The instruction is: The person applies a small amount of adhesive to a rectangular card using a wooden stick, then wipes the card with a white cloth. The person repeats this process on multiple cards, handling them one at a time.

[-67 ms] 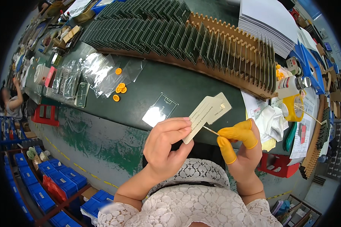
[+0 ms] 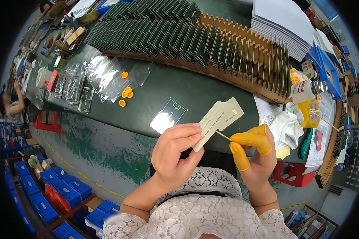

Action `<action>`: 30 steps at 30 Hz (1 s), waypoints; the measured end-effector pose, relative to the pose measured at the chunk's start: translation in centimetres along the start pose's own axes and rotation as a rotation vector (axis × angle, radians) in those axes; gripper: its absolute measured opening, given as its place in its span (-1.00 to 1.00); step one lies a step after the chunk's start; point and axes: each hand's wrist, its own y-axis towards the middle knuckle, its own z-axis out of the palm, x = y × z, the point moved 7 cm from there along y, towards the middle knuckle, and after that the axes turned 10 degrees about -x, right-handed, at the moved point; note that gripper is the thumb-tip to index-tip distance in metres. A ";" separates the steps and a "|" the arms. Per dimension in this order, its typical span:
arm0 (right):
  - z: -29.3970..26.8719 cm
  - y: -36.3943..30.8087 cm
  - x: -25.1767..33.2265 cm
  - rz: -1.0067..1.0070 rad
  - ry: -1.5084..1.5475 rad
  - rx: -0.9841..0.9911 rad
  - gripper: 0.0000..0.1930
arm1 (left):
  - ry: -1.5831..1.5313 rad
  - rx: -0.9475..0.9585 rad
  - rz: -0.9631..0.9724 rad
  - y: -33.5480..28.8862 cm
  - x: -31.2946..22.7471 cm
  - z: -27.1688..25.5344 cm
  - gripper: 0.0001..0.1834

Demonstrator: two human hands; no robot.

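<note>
My left hand (image 2: 175, 149) pinches a flat cream-coloured plate (image 2: 210, 124) with dark printing between thumb and fingers. Another cream plate (image 2: 234, 112) shows partly behind it; whether my hand also holds that one, I cannot tell. Yellow finger cots cover the thumb and fingers of my right hand (image 2: 253, 149), which is closed on a thin cotton swab (image 2: 225, 137). The swab's tip is at the right edge of the front plate. Left of the plates, a dark green plate with white lines (image 2: 173, 113) lies flat on the green tabletop (image 2: 147, 113), glare on part of it.
Beyond my hands, long brown slotted racks (image 2: 243, 81) hold rows of upright green plates. Orange finger cots (image 2: 127, 93) and clear plastic bags (image 2: 107, 77) lie at left. At right are a yellow cup with swabs (image 2: 308, 113), a white cloth (image 2: 286, 129) and a bottle (image 2: 303, 92).
The swab has shifted slightly, its tip a little farther up along the plate's edge. My left hand and the plates have hardly moved.
</note>
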 end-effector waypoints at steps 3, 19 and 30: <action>0.1 0.0 0.0 -0.012 -0.003 0.013 -0.74 | -0.006 -0.002 -0.001 -0.1 0.1 0.0 -0.63; 0.0 -0.1 0.2 -0.011 -0.013 0.004 -0.75 | 0.004 -0.007 0.004 0.0 0.0 0.0 -0.64; 0.2 -0.1 0.1 -0.018 -0.016 0.021 -0.76 | -0.001 -0.008 0.002 -0.1 0.0 0.0 -0.65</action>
